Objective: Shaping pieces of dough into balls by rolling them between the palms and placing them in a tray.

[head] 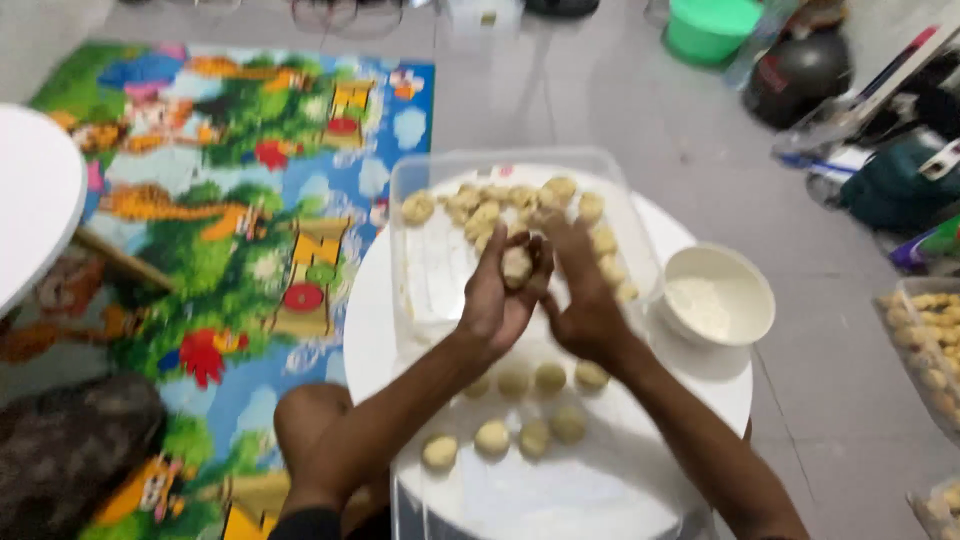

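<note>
A person's left hand (pixel 497 300) cups a pale dough ball (pixel 516 266) above the round white bench (pixel 372 320), its fingers curled around the ball, while the right hand (pixel 585 305) closes in beside it, fingers (pixel 565 245) pressed together and touching the ball's far side. The ball sits over the near edge of a clear plastic tub (pixel 425 190), which holds a heap of rough dough pieces (pixel 500 205) along its far and right sides. Judging by the grip, rolling goes best with light, even pressure between cupped palms, turning the dough so it rounds without cracking, and keeping it over the bench in case it slips. Two rows of shaped balls (pixel 520 410) lie on the bench's near half. A white bowl (pixel 718 295) of flour stands at the right edge. The bench stands on a pale tiled floor (pixel 640 110); a bright cartoon play mat (pixel 220 220) lies to the left, a green bucket (pixel 710 28) at the far wall, and a tray (pixel 925 340) of more pieces at the right.
</note>
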